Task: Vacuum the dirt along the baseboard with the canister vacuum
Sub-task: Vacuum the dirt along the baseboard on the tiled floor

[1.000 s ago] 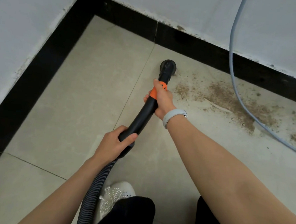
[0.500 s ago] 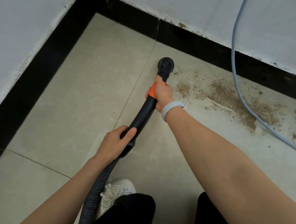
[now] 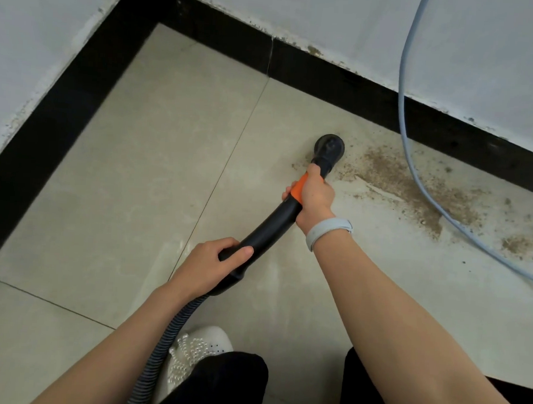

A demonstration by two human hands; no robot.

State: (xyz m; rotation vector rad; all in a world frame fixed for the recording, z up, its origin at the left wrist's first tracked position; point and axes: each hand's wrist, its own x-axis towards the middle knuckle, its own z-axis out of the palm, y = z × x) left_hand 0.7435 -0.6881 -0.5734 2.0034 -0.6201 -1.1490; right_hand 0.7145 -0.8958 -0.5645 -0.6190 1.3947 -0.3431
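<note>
A black vacuum wand (image 3: 270, 229) with an orange collar (image 3: 299, 188) ends in a round brush nozzle (image 3: 329, 147) that sits on the beige tile floor. My right hand (image 3: 316, 198) grips the wand at the orange collar, just behind the nozzle. My left hand (image 3: 212, 265) grips the curved rear end of the wand, where the ribbed grey hose (image 3: 165, 344) joins. Brown dirt (image 3: 405, 186) lies spread on the tile to the right of the nozzle, in front of the black baseboard (image 3: 342, 82).
A light blue cable (image 3: 402, 116) hangs down the white wall and runs across the dirt to the right. The baseboard turns a corner at the upper left (image 3: 79, 93). A white beaded shoe (image 3: 195, 349) and dark trouser legs are at the bottom.
The nozzle has shifted right along the floor to the left edge of the dirt patch, both hands moving with it. The view has tilted a little.
</note>
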